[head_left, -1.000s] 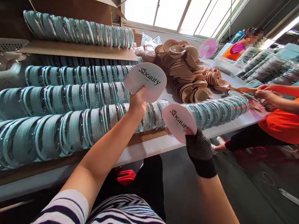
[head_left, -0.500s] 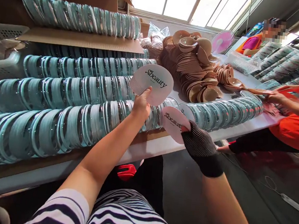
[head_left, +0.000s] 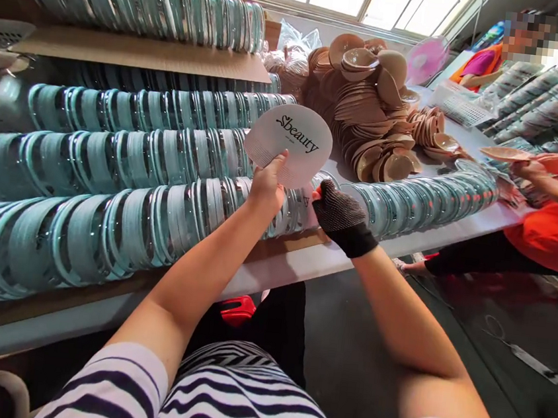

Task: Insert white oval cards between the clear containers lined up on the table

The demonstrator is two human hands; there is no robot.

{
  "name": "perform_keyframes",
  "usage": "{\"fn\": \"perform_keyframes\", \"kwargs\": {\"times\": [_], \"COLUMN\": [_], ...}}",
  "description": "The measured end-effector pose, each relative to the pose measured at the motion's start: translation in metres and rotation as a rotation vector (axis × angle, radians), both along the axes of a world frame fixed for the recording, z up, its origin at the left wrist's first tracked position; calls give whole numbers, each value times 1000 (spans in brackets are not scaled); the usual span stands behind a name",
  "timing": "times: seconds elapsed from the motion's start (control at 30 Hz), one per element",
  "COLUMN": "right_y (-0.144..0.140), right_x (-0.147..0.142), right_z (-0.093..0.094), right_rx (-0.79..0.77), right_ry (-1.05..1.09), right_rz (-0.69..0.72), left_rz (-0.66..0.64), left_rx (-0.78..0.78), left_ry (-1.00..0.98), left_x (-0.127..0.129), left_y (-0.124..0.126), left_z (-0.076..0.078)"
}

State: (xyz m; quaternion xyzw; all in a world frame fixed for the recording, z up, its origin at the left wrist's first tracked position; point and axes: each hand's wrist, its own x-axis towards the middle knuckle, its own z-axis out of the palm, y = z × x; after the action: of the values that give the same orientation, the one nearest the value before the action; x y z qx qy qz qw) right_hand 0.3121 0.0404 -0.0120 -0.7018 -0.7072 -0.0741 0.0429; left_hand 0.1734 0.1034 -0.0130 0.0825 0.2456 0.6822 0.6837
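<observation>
Sunlit windows back a long white worktable (head_left: 303, 268) loaded with rows of teal-rimmed round cases (head_left: 108, 218) standing on edge, more of them in a cardboard box (head_left: 140, 55) above. Beyond the raised hand lies a heap of tan cup-shaped pads (head_left: 362, 121), and a white basket (head_left: 456, 108) sits farther off; its contents cannot be made out. A co-worker's hand (head_left: 530, 170) at the far right lifts one tan pad. The left hand (head_left: 266, 188), bare, pinches a fanned stack of round cards (head_left: 288, 145) printed "Sbeauty", held just above the front row. Close below and right of that grip, the right hand (head_left: 341, 209), in a dark knit glove, presses down into the front row of cases, fingers curled; whether it grips a card there is hidden. The step looks like slipping a card into a case, which would call for seating it flat, then drawing another from the stack.
</observation>
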Motion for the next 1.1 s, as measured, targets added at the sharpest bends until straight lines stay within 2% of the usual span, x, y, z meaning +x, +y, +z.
{"fn": "perform_keyframes", "kwargs": {"times": [0.1, 0.17, 0.37, 0.43, 0.53, 0.6, 0.67, 0.73, 0.83, 0.9, 0.93, 1.0, 1.1], "right_y": [4, -3, -19, -18, -17, -22, -33, -46, -57, -47, -37, -13, 13], "right_x": [-5, -7, -8, -4, 5, 10, 12, 13, 17, 22, 25, 31, 30], "right_z": [-21, -26, -20, -21, -29, -36, -44, -52, -60, -59, -56, -44, -19], "right_rx": [5, -26, -177, -283, -479, -520, -517, -419, -1, 274, 360, 453, 487], "right_ry": [47, 82, 59, 348, 965, 1301, 1488, 1417, 1095, 979, 944, 866, 752], "right_rz": [-27, -53, -4, 12, 53, 87, 90, 34, -38, -7, 25, 73, 98], "left_rz": [-4, -21, -19, -15, -20, -14, 6, 18, 0, -20, -17, 2, 50], "left_rx": [-14, -16, 10, 19, 12, 11, 3, -6, -2, 50, 89, 185, 283], "left_ry": [-6, 0, 16, 19, 38, 53, 68, 88, 140, 198, 237, 327, 468], "left_x": [-1, -1, 0, 1, 1, 2, 3, 4, 5, 7, 8, 9, 5], "left_y": [-1, -2, -3, -2, -2, -3, -3, -3, 0, 0, -1, -7, -24], "left_z": [0, 1, -1, -3, -3, -3, -3, -4, -7, -10, -12, -16, -24]}}
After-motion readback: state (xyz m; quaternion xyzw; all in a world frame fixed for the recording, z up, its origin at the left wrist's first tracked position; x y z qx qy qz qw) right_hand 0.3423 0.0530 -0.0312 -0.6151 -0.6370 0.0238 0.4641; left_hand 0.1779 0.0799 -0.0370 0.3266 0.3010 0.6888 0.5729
